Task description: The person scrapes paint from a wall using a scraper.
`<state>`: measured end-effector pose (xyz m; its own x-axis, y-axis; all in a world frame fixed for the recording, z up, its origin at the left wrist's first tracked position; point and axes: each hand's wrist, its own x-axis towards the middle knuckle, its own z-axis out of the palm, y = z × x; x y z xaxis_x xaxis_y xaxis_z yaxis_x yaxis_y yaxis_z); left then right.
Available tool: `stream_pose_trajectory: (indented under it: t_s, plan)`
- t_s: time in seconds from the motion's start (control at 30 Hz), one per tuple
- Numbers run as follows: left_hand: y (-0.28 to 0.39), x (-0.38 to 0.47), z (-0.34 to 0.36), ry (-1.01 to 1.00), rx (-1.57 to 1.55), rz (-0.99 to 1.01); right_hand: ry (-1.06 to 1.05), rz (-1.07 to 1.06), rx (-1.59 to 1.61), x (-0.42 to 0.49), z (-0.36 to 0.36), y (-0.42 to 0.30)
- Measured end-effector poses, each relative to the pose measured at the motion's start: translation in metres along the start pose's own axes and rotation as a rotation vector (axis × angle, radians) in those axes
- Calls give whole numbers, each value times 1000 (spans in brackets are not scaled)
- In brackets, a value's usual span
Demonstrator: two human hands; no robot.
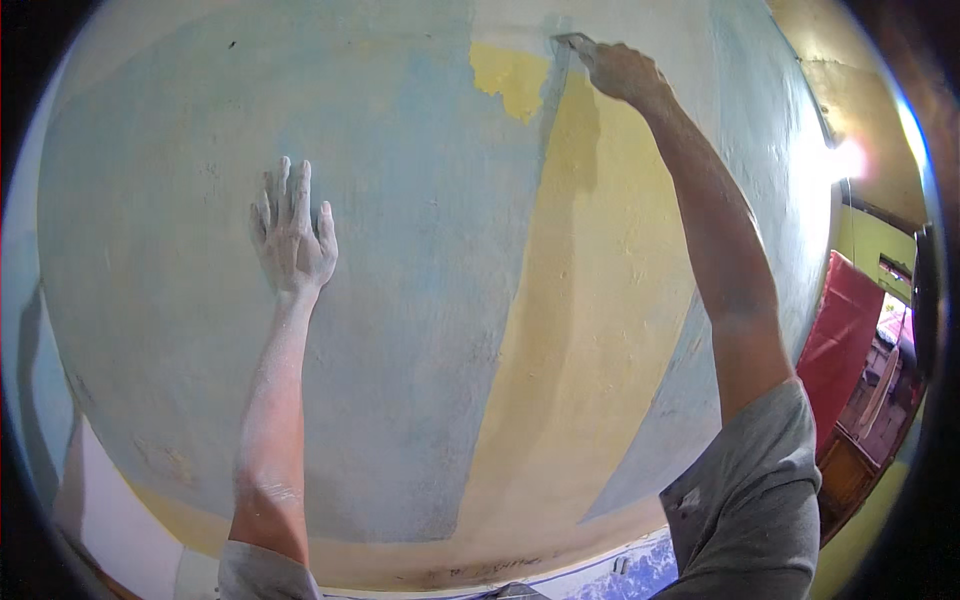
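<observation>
My left hand [294, 232] lies against the painted wall [390, 300] with its fingers spread; pale dust coats the hand and forearm. High on the wall, my right hand [622, 71] grips a scraper or putty knife [574, 39], whose thin edge meets the wall; most of its handle is hidden in the fist. Just left of the tool is a ragged-edged yellow patch [511, 77]. Below it a broad yellow band [592, 300] runs down between blue-grey areas. The arm's shadow falls across the yellow.
A bright lamp [847, 160] glares at the right, above a red cloth or panel [840, 345] beside an opening. Along the wall's foot runs a blue and white patterned surface [630, 562]. Another wall [22, 360] meets this one at the left.
</observation>
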<state>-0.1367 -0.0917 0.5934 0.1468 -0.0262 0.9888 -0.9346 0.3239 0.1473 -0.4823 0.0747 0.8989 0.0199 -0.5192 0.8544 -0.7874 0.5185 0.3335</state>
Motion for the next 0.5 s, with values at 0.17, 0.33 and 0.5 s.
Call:
stream_pose_trajectory:
  t_s: [0.17,0.33,0.5]
  plan:
    - [4,4,-2,-2,52,-14,74,30,2,-3,-24,-7]
    - [-7,-2,-3,20,10,5,61,-70,61,5,-14,-8]
    - [7,9,3,16,-11,32,55,164,8,20,-20,11]
